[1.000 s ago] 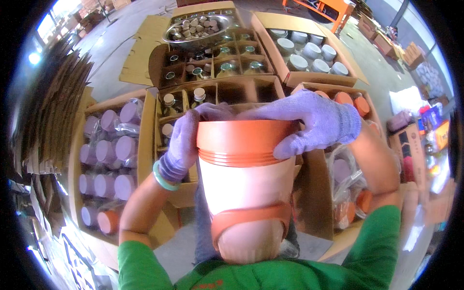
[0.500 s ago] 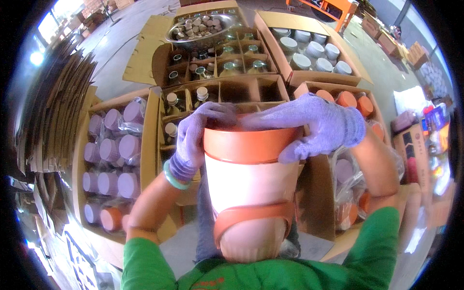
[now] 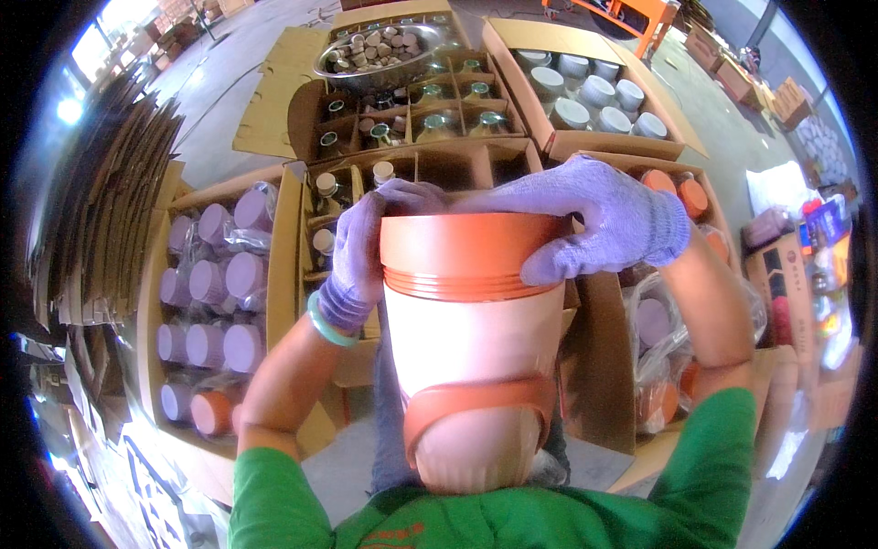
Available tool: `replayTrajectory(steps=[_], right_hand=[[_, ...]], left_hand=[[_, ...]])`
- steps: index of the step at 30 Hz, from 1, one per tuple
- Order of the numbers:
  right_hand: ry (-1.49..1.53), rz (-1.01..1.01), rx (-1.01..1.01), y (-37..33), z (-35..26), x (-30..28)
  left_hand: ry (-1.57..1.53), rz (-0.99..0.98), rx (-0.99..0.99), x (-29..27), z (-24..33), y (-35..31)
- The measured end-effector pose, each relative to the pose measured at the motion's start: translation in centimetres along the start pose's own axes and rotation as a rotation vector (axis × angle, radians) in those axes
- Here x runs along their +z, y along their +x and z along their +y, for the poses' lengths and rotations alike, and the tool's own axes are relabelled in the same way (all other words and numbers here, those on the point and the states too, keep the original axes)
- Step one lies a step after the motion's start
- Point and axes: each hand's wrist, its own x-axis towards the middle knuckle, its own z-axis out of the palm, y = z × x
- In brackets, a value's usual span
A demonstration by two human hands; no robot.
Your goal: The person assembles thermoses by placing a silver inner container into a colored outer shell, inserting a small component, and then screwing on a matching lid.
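Observation:
Close in front of me is a large pale pink-white container (image 3: pixel 471 334), wide at the top and narrower below. Around its top runs an orange collar (image 3: pixel 471 242) with thread-like ridges along its lower part; whether this is a separate lid I cannot tell. Lower down, an orange arched band (image 3: pixel 476 393) crosses it. My left hand (image 3: pixel 370 242), in a purple knit glove, is closed on the collar's left side. From the right, my right hand (image 3: pixel 594 215), gloved alike, grips the collar, thumb in front and fingers over the top. The far fingertips are hidden or blurred.
Left stands a carton of purple-lidded jars (image 3: pixel 208 284); right, a carton with orange-lidded jars (image 3: pixel 692 197). Ahead are divided cartons of glass bottles (image 3: pixel 437 126), a metal bowl (image 3: pixel 430 66) of stoppers, and a carton of white-lidded jars (image 3: pixel 599 91). Flattened cardboard (image 3: pixel 101 201) is stacked far left.
The orange collar has shifted upward or tilted, and ridges now show along its lower part. Both hands stay on it, with the right hand slightly higher than before.

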Motion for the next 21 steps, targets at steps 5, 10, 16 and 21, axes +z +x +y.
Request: replayTrajectory(steps=[5,10,16,21], right_hand=[[-0.029,0.076,-0.116,-0.5,1.6,1.5],[-0.064,0.087,-0.151,-0.6,1.6,1.4],[-0.026,0.073,-0.137,-1.4,1.8,1.2],[0.331,0.158,-0.023,-2.4,4.0,2.9]], left_hand=[[0.127,-0.044,0.111,-0.1,0.0,-0.5],[0.117,-0.042,0.082,0.3,1.4,-0.3],[0.153,-0.073,-0.022,0.6,3.5,-0.2],[0.353,-0.097,-0.151,2.7,7.5,0.1]])
